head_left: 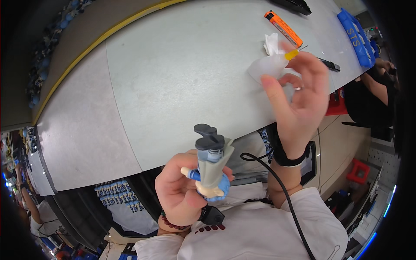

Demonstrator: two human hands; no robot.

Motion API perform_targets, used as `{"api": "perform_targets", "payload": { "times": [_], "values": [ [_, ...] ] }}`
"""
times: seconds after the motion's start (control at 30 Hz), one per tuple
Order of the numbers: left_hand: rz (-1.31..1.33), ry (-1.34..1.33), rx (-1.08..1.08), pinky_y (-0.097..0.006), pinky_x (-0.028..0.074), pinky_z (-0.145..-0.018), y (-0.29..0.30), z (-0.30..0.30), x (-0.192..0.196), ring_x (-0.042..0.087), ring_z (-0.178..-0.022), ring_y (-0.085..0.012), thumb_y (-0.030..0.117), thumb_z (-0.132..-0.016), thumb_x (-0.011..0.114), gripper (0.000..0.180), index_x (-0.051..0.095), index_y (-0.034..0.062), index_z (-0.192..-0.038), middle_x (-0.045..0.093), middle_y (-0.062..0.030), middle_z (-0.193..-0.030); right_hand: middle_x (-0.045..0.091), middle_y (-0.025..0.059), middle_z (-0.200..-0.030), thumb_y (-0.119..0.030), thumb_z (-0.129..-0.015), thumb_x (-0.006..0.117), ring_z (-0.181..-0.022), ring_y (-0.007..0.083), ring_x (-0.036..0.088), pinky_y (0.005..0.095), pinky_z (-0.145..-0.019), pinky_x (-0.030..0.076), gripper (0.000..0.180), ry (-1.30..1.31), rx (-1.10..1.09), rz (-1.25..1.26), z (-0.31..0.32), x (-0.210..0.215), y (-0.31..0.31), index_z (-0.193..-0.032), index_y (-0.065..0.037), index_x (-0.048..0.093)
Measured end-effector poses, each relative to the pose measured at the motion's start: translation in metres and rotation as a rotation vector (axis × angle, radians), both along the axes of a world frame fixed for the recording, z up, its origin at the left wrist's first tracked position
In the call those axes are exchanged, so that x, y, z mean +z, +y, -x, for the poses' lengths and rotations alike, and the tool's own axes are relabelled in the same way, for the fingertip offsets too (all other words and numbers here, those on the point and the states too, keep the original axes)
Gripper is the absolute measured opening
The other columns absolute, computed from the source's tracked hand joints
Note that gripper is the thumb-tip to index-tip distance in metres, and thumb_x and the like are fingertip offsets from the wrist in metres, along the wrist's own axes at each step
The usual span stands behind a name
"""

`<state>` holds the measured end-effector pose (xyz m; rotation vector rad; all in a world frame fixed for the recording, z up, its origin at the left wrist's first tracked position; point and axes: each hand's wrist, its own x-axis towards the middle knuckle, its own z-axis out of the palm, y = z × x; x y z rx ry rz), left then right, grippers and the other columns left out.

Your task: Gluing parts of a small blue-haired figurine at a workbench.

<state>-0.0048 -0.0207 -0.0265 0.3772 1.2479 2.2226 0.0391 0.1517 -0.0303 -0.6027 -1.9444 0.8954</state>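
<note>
Across the pale worktable (182, 82), handling seems to be at the stage of managing a dispenser with one hand while the other keeps a figure ready. The table's near edge runs obliquely in front of the person; a broad open stretch lies left of the dispenser, whereas room on the right narrows toward the blue tray (353, 37). The right hand (299, 86) reaches over the table, fingers curved fairly wide; the left hand (180, 186) is at the near edge, its fingers closed on the figurine (210, 169), inverted, dark shoes up and blue hair down. Beyond the right hand lies an orange box (284, 29). The white squeeze bottle (266, 69) sits between right thumb and fingers; blur prevents telling whether it is gripped or merely touched. A crumpled white tissue (271, 43) lies just behind it. Smallest is the yellow needle tip (291, 55), directed away from the figurine; any joint use would probably call for a secure grip and turning the tip round, clear of box and tissue.
</note>
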Motion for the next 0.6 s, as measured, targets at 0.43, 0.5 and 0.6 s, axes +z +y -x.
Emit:
{"api": "perform_targets", "payload": {
  "times": [0.43,0.5,0.6],
  "values": [
    [-0.195,-0.055,-0.236,-0.031,0.043,-0.076,-0.017,-0.002,-0.008,0.053,-0.088,-0.0205,0.023,-0.074,0.068,0.046,0.045,-0.0091,-0.099,0.053,-0.0201,-0.097,0.061,0.0110,-0.084,0.003,-0.062,0.070,-0.071,0.0212,0.057,0.0275,-0.054,0.045,0.020,0.477,0.740,0.011,-0.017,0.005,-0.047,-0.075,-0.004,0.056],
    [-0.209,-0.058,-0.227,-0.031,0.042,-0.077,-0.017,-0.003,-0.005,0.052,-0.088,-0.0196,0.022,-0.073,0.068,0.046,0.045,-0.0093,-0.099,0.053,-0.0201,-0.097,0.061,0.0115,-0.083,0.003,-0.062,0.070,-0.071,0.0214,0.057,0.0275,-0.054,0.045,0.020,0.496,0.741,0.009,-0.016,0.004,-0.048,-0.074,-0.003,0.056],
    [-0.167,-0.073,-0.229,-0.030,0.042,-0.076,-0.020,-0.002,-0.003,0.052,-0.087,-0.0188,0.021,-0.072,0.070,0.047,0.046,-0.0094,-0.099,0.053,-0.0200,-0.097,0.061,0.0124,-0.083,0.003,-0.062,0.069,-0.069,0.0221,0.057,0.0277,-0.054,0.045,0.019,0.497,0.765,0.012,-0.015,0.006,-0.046,-0.073,-0.003,0.055]
  ]
}}
